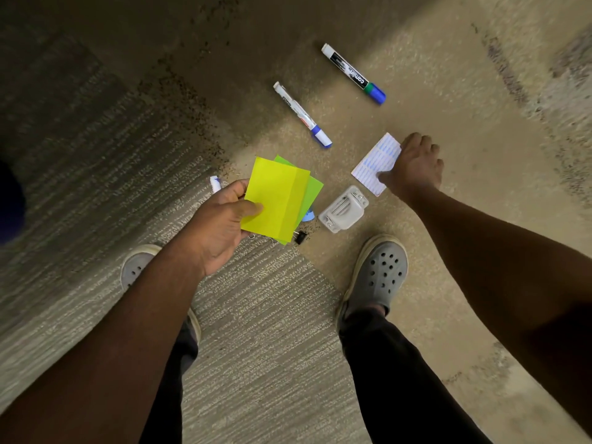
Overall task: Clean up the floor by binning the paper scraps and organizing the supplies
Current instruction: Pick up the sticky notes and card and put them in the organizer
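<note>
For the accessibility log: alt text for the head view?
Standing on carpet, a person holds yellow and green papers in the left hand while the right hand grips a lined slip; two markers lie beyond.

We see our grey perforated clogs and black trousers standing on ribbed grey carpet beside tan flooring.

Pretty dim on my end, warm light pooling center and upper right, left side and top murky. Wide-angle bends the edges; upper right corner looks smeared.
</note>
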The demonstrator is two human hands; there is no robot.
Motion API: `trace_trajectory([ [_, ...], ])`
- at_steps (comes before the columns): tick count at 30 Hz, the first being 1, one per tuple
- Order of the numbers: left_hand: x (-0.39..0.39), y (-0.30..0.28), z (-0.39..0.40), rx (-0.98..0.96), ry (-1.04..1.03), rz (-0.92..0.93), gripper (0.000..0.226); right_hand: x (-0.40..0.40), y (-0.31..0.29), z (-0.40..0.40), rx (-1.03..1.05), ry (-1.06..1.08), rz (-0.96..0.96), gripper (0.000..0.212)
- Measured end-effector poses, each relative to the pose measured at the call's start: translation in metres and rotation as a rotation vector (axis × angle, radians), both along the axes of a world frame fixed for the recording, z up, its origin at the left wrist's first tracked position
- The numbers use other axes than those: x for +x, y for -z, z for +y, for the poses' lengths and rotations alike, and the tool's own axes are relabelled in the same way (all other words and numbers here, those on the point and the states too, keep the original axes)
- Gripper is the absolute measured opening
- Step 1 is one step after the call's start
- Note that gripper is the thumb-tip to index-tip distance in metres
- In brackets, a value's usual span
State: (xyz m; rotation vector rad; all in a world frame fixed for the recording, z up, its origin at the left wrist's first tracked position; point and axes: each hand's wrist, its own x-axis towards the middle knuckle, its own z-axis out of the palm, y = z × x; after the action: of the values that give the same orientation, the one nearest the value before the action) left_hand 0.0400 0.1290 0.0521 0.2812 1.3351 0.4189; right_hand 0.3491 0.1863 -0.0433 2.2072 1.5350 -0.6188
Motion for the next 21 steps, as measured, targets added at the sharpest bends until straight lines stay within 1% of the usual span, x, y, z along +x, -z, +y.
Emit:
trace_trajectory([
  [4,-0.007,-0.004,-0.004,-0.018,-0.019,0.014,0.038,0.005,0.001,-0.002,0.02,0.123,0.057,0.067],
  [9,-0.014,-0.015,-0.011,-0.029,-0.046,0.037,0.039,0.008,-0.003,-0.008,-0.092,0.176,0.112,0.047],
  [11,-0.018,-0.024,-0.015,-0.032,-0.101,0.051,0.036,0.006,-0.016,-0.011,-0.061,0.226,0.166,0.038],
  [13,-0.024,-0.04,-0.02,-0.045,-0.162,0.064,0.034,0.002,-0.04,-0.015,-0.001,0.277,0.241,0.028],
  [16,-0.031,-0.08,-0.028,-0.069,-0.237,0.062,0.031,-0.011,-0.095,-0.023,0.012,0.375,0.358,0.015],
  [17,-0.032,-0.097,-0.03,-0.074,-0.261,0.065,0.031,-0.016,-0.116,-0.025,0.01,0.402,0.398,0.013],
  [19,-0.035,-0.136,-0.033,-0.072,-0.311,0.083,0.032,-0.029,-0.164,-0.026,0.027,0.464,0.482,0.017],
  [21,-0.038,-0.179,-0.035,-0.06,-0.331,0.108,0.036,-0.049,-0.216,-0.021,0.052,0.565,0.593,0.016],
])
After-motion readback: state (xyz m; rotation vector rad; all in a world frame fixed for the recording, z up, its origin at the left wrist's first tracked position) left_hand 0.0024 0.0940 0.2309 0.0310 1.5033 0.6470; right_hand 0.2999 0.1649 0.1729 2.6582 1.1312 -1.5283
